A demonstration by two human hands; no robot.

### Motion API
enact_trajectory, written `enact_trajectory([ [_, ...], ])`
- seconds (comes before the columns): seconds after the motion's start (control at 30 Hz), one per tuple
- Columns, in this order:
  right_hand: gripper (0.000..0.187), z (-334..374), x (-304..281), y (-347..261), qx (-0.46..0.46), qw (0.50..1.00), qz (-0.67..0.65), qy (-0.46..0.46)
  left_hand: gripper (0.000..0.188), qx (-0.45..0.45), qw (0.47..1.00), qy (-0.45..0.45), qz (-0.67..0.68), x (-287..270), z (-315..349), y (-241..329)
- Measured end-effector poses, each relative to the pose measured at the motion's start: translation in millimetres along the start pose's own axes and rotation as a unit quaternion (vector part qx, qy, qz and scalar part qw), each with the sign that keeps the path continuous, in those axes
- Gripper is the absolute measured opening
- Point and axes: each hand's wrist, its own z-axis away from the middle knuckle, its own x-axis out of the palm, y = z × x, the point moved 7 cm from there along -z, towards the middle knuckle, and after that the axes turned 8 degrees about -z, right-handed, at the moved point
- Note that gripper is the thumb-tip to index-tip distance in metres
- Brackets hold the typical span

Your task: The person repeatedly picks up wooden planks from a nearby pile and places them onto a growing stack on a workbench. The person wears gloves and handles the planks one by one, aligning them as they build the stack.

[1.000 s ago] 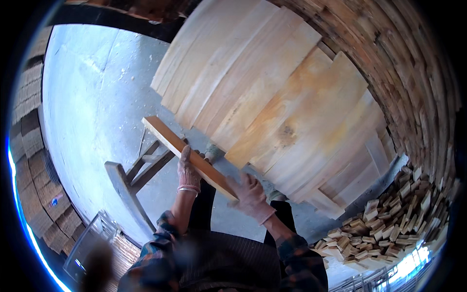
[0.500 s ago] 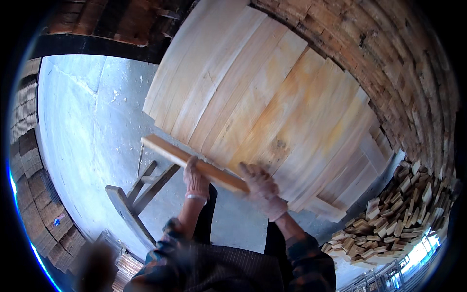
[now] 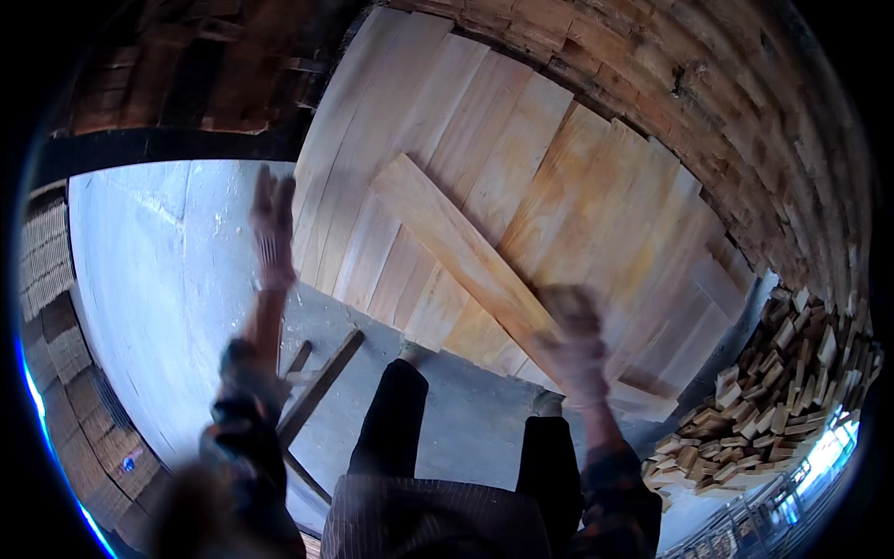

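A long narrow plank (image 3: pixel 466 256) slants over a wide spread of pale wooden boards (image 3: pixel 605 200) laid side by side. My right hand (image 3: pixel 575 349), in a light glove, is at the plank's near right end. Motion smears its fingers, so whether they grip the wood is unclear. My left hand (image 3: pixel 272 224), gloved too, is raised away to the left of the boards. Its fingers stretch out and hold nothing. I cannot tell whether the plank rests fully on the boards or is partly lifted.
A wooden trestle-like stand (image 3: pixel 317 387) is by my left leg. On the right lies a heap of short wood offcuts (image 3: pixel 768 391). Stacked boards (image 3: pixel 736 121) rise along the far right, with more dark stacks (image 3: pixel 168 79) at the far left. The floor (image 3: pixel 140 279) is grey concrete.
The plank has moved from the boards' near edge to lie across them, farther away. My left hand has let go of it and swung left and away. My right hand has moved right.
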Motion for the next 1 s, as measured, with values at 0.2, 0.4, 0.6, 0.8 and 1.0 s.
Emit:
enact_trajectory([
  [0.2,0.067,76,-54,208,0.347,0.888,-0.156,0.257,0.053,0.079,0.985,-0.050,-0.147,36,-117,-42],
  [0.4,0.067,96,-4,250,0.289,0.819,-0.328,0.372,0.055,0.053,0.968,0.018,-0.245,70,-102,-19],
  [0.6,0.060,115,0,250,0.344,0.754,-0.380,0.410,0.049,0.036,0.979,0.036,-0.196,74,-97,-27],
  [0.8,0.059,114,-13,243,0.386,0.777,-0.334,0.369,0.044,0.134,0.928,0.034,-0.345,89,-108,-25],
  [1.0,0.060,71,-52,192,0.343,0.909,-0.065,0.227,0.050,0.121,0.962,0.036,-0.244,54,-92,-30],
])
